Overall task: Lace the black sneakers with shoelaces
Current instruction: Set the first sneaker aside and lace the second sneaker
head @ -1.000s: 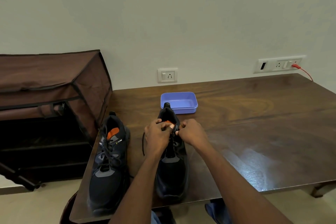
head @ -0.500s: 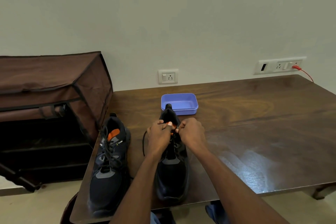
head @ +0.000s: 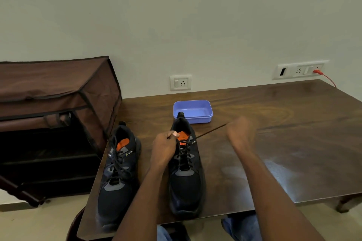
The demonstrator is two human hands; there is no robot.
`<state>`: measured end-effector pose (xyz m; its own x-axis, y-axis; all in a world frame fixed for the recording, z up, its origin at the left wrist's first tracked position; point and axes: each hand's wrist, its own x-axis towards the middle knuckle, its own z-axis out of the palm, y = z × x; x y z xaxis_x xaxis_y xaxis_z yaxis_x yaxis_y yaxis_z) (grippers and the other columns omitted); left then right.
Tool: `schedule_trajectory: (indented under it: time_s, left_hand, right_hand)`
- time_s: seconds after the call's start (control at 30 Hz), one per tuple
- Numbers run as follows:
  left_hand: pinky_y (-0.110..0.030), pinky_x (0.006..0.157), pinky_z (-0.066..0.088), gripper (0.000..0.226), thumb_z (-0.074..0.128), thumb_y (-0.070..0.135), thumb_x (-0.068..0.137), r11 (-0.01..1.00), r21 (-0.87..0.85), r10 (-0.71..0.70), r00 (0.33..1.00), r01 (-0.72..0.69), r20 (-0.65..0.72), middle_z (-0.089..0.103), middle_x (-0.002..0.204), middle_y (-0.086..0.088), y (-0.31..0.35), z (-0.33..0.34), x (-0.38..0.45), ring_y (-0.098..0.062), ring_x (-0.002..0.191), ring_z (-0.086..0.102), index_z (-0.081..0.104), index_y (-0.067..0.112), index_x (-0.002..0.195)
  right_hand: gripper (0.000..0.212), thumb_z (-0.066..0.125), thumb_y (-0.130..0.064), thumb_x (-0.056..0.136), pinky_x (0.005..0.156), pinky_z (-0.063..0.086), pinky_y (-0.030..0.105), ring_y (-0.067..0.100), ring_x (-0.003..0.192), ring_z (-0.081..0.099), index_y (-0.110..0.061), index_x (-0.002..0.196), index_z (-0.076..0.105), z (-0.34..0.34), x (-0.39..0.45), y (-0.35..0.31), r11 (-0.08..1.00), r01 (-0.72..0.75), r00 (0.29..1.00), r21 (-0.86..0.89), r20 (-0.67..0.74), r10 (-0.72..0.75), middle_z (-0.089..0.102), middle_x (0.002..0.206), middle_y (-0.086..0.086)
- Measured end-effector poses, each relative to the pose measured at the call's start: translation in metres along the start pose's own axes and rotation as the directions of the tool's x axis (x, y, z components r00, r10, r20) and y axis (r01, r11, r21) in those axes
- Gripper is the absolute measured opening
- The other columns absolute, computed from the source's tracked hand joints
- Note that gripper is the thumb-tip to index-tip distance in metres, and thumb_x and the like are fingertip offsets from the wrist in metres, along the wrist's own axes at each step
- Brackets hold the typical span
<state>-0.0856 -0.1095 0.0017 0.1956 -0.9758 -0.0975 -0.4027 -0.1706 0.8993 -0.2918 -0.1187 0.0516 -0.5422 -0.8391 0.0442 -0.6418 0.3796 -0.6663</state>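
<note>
On the dark wooden table [head: 274, 143] two black sneakers stand side by side, toes toward the person, heels toward the wall. The right sneaker [head: 185, 178] sits near the table's front edge, in front of a blue plastic tray [head: 203, 118]; its heel tab overlaps the tray's near wall in view, contact unclear. Orange tongue lining shows at its opening. The left hand [head: 163, 147] is curled at the sneaker's top eyelets on its left side, fingertips pinching something there, seemingly the lace end, too small to confirm. The right hand [head: 240, 133] is up and off to the right of the sneaker, motion-blurred, fingers curled round the shoelace [head: 212, 129], which runs taut in a straight line from the top right eyelet to the hand. Lower eyelets of this sneaker already have lace crossed through them. The left sneaker [head: 117, 176] is at the table's left edge, well apart from both hands, fully laced, loose lace ends lying over its tongue, orange lining visible, white lettering on the side. Left of the table is a brown fabric shoe rack [head: 58, 92], front flap rolled up, dark shelves inside. On the wall behind are a white socket [head: 180, 82] and a longer switch panel [head: 299, 69] with a red plug and cable. Blue jeans show under the front edge of the table.
</note>
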Motion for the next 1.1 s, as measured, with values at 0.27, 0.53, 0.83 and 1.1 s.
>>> schedule_trajectory:
  time_s: [0.27,0.53,0.83,1.1]
  left_hand:
    - [-0.022,0.058,0.04,0.037,0.049,0.02,0.101,0.999,-0.031,0.019,0.999,-0.018,0.028,0.062,0.059,0.01,0.0,-0.009,-0.003,-0.002,0.056,0.055,0.062,0.019,0.067]
    - [-0.03,0.061,0.045,0.02,0.043,0.016,0.105,0.984,-0.126,-0.107,0.985,0.124,0.139,0.06,0.07,-0.004,-0.007,-0.02,0.001,-0.015,0.056,0.055,0.056,0.007,0.093]
    - [-0.023,0.046,0.035,0.022,0.047,0.01,0.102,0.993,-0.057,-0.096,0.993,0.1,0.075,0.046,0.06,-0.001,-0.016,-0.031,0.003,-0.011,0.049,0.037,0.063,0.007,0.087]
    - [-0.029,0.064,0.042,0.02,0.062,0.023,0.097,0.999,0.039,0.017,0.985,-0.024,0.171,0.058,0.068,-0.001,-0.015,-0.027,-0.003,-0.011,0.061,0.049,0.066,0.008,0.085]
  right_hand:
    - [0.047,0.061,-0.02,0.09,0.105,0.038,0.044,0.038,0.128,0.046,0.001,0.13,0.05,-0.005,0.003,0.012,0.943,0.089,0.987,-0.32,-0.1,-0.126,0.051,0.138,0.021]
    - [0.011,0.056,-0.018,0.095,0.088,0.047,0.038,0.027,0.101,0.061,-0.025,0.086,0.054,0.045,-0.035,-0.011,0.886,0.452,0.742,-0.101,0.594,-0.31,0.066,0.101,0.002]
    - [0.028,0.05,-0.015,0.097,0.089,0.049,0.037,0.037,0.111,0.063,0.0,0.114,0.067,-0.002,0.011,0.019,0.943,0.055,0.99,-0.328,0.14,-0.009,0.067,0.117,0.02]
    - [0.021,0.056,-0.026,0.095,0.09,0.047,0.037,0.026,0.107,0.06,-0.019,0.113,0.063,0.02,-0.027,-0.011,0.868,0.456,0.793,-0.196,0.534,-0.295,0.067,0.116,0.004]
